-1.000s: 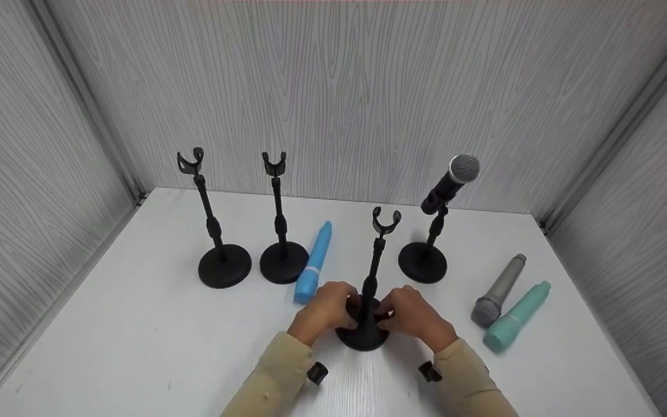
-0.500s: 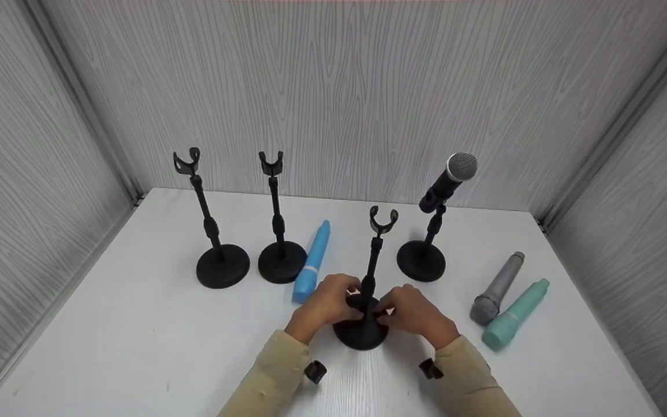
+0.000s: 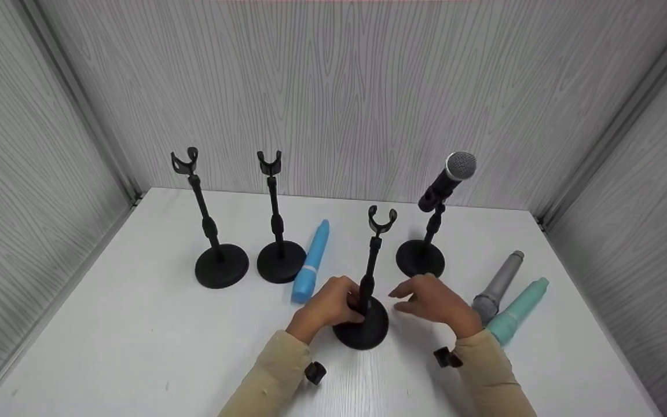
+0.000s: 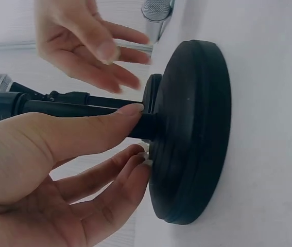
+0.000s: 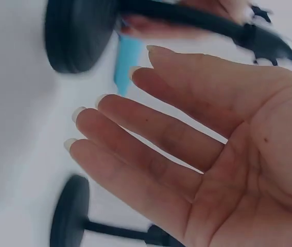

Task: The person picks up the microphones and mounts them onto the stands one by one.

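A black stand with an empty U-shaped clip stands upright on the white table near the front middle. My left hand pinches the foot of its pole; in the left wrist view the thumb of the left hand lies along the pole, fingers beneath, just above the round base. My right hand is a little to the right of the stand, touching nothing. The right wrist view shows the right hand with its fingers extended, holding nothing.
Two stands with empty clips stand at the left. A blue microphone lies beside the second. At the back right, a stand holds a black microphone. Grey and green microphones lie at the right.
My right hand has let go of the stand's lower pole and moved to the right. My left hand keeps its grip, and the stand has hardly moved.
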The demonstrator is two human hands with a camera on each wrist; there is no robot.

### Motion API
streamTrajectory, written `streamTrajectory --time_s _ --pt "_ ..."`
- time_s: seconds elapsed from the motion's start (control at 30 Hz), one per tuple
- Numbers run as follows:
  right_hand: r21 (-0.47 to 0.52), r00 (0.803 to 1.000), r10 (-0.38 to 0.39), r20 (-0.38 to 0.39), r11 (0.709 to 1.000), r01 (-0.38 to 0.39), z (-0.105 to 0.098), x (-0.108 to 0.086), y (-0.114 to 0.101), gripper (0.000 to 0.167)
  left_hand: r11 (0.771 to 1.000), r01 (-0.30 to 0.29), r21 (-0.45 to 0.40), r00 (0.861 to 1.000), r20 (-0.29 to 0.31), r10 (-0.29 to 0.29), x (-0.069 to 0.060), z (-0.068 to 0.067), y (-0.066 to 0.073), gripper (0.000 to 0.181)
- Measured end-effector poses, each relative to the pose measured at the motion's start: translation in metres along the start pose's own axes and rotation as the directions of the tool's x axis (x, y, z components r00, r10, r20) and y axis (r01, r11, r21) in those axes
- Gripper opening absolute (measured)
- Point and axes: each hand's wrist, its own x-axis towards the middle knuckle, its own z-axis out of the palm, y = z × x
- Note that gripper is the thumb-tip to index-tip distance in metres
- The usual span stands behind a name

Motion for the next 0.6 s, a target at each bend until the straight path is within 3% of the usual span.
streamTrajectory --time_s 0.17,0.37,0.6 --pt "0.03 0.989 0.109 -0.103 0.994 -0.107 -0.031 -0.02 0.018 0.025 1.0 0.001 0.02 0.999 -0.034 -0.001 -0.001 0.005 -0.002 0.028" --pt "-0.026 0.925 0.344 -0.163 0.936 -0.352 -0.057 -0.044 0.038 0.03 0.997 -0.019 0.076 0.997 -0.072 0.024 -0.002 0.008 -0.005 0.029" --pt "-0.051 0.874 0.464 -0.144 0.879 -0.475 -0.072 -0.06 0.055 0.033 0.994 0.011 0.109 0.995 -0.095 0.0 -0.002 0.011 0.0 0.019"
